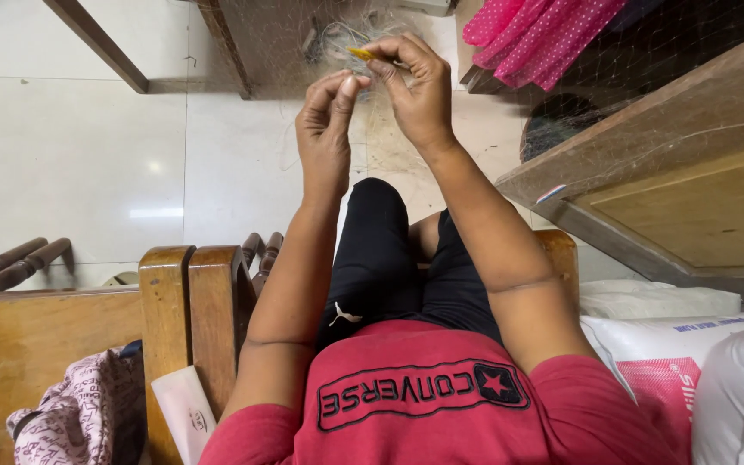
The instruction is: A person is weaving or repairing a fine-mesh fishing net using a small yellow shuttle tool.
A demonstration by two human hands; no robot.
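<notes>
I sit on a wooden chair [217, 301] with both arms raised in front of me. My right hand [418, 86] pinches a small yellow netting needle [360, 53] between thumb and fingers. My left hand [325, 120] is just beside it, its fingertips pinched together on fine thread of a thin, nearly transparent net [372, 120]. The net hangs in front of me and spreads up and to the right over the furniture. The two hands almost touch at the fingertips.
A wooden board or table top [691, 181] slants at the right, draped with net. Pink dotted cloth [544, 34] lies at the top right. White sacks [691, 353] sit at the lower right. A patterned pink bag [71, 422] is at the lower left. White floor tiles [88, 164] lie below.
</notes>
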